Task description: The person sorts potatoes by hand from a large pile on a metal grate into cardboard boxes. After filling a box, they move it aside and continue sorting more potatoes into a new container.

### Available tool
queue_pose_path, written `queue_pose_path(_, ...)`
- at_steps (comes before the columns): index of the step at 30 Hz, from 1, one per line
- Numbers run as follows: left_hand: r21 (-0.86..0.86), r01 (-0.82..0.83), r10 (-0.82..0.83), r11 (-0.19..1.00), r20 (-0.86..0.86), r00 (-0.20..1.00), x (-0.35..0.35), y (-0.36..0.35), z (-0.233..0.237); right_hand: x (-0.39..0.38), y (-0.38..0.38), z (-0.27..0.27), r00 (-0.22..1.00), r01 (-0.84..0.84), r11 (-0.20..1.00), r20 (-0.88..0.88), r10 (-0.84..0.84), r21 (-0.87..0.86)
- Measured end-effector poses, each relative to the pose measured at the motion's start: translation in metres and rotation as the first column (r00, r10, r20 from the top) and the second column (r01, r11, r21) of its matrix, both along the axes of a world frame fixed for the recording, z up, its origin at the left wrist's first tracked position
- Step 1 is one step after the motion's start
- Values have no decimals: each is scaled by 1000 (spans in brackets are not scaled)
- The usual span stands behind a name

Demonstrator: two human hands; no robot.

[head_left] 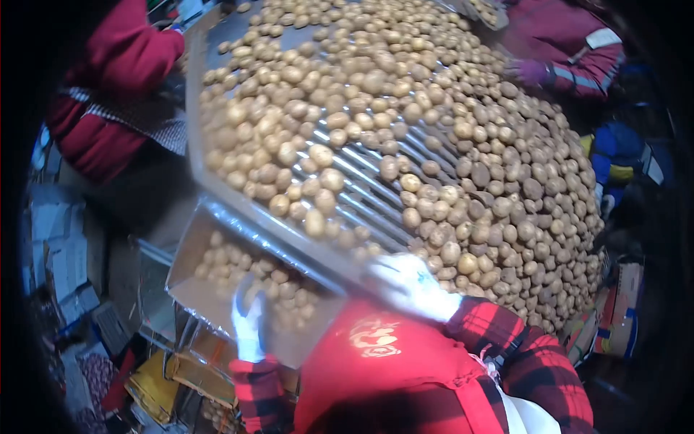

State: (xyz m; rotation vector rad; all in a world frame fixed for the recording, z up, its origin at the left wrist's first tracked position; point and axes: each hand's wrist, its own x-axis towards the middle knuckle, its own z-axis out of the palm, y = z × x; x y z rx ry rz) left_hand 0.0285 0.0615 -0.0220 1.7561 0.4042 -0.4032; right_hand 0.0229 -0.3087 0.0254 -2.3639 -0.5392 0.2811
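Note:
My left hand [249,322], in a white glove, is at the near edge of a box [189,249] that holds many potatoes [285,289]. Its thumb and fingers are spread apart, and nothing shows between them. My right hand [408,286], also in a white glove, is smeared by motion. It is over the near rim of the sorting table [275,217], close to the potatoes [452,253] heaped there. What its fingers do is hidden by the blur.
Metal slats [369,202] show through the potatoes mid-table. One person in a dark red sleeve [137,50] stands at the far left. Another person's gloved hand [531,72] is by the pile at the upper right. Cardboard boxes [622,307] stand at the right.

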Motion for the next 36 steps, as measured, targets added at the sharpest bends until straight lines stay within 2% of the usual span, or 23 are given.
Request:
queue_pose_path(1, 272, 129, -160, 954, 96, 982, -10, 30, -30, -3, -15, 8, 974, 54, 996, 224, -38, -70)
queue_pose_path(2, 749, 336, -284, 571, -204, 937, -2, 27, -13, 3, -24, 30, 959, 104, 984, 278, -59, -147)
queue_pose_path(4, 666, 105, -224, 738, 96, 970, 10, 20, -11, -1, -45, 53, 972, 237, 872, 105, -212, -429)
queue_pose_path(5, 506, -5, -131, 862, 232, 964, 21, 8, -5, -15, -57, 42, 934, 357, 769, 181, -308, -531)
queue_pose_path(6, 511, -1, -134, 860, 229, 964, 33, -8, 1, -29, -66, 23, 884, 463, 643, 268, -383, -610)
queue_pose_path(8, 451, -55, -126, 891, 361, 924, 61, -47, 14, -35, -66, -1, 896, 424, 648, 188, -402, -633)
queue_pose_path(10, 444, -8, -231, 896, 482, 845, 84, -81, 10, -6, -55, -15, 843, 538, 711, 296, -449, -453)
queue_pose_path(12, 490, 47, -361, 871, 571, 738, 113, -114, 6, 35, -45, -18, 839, 541, 688, 256, -480, -484)
queue_pose_path(14, 544, 100, -449, 833, 559, 697, 136, -143, -17, 95, -39, -31, 794, 608, 745, 231, -563, -275)
queue_pose_path(15, 682, 127, -562, 720, 466, 683, 147, -155, -21, 120, -32, -36, 796, 605, 721, 254, -549, -337)
queue_pose_path(16, 833, 40, -628, 552, 383, 677, 146, -167, -24, 139, -23, -40, 800, 599, 694, 270, -535, -400)
queue_pose_path(18, 840, 33, -629, 541, 378, 679, 149, -168, -27, 169, -1, -58, 777, 629, 672, 347, -526, -390)
queue_pose_path(19, 775, 28, -577, 631, 445, 685, 150, -163, -29, 173, 12, -65, 750, 635, 736, 413, -516, -234)
queue_pose_path(20, 714, -27, -504, 700, 520, 689, 149, -158, -34, 171, 23, -55, 819, 544, 823, 314, -480, -162)
queue_pose_path(22, 722, -29, -503, 691, 509, 699, 149, -157, -37, 144, 46, -55, 891, 358, 920, 354, -285, -159)
queue_pose_path(24, 697, -37, -481, 716, 532, 697, 149, -159, -31, 103, 55, -31, 961, 145, 982, 253, -111, -121)
queue_pose_path(26, 696, -45, -484, 717, 543, 687, 149, -158, -33, 61, 56, -46, 958, 84, 996, 278, -73, -28)
queue_pose_path(28, 709, -35, -506, 705, 536, 676, 149, -157, -33, 36, 16, -2, 916, -155, 988, 375, 140, 11)
queue_pose_path(30, 695, -41, -489, 718, 544, 682, 148, -157, -33, 15, -28, 23, 965, -229, 972, 119, 233, -45)
queue_pose_path(32, 680, -47, -471, 732, 555, 686, 148, -157, -33, 15, -69, 58, 992, -124, 981, -21, 123, -152)
queue_pose_path(35, 694, -34, -488, 720, 540, 686, 148, -159, -31, 28, -109, 48, 977, 198, 930, 135, -163, -310)
queue_pose_path(36, 694, -36, -488, 719, 542, 684, 148, -161, -30, 36, -117, 29, 954, 231, 919, 262, -148, -320)
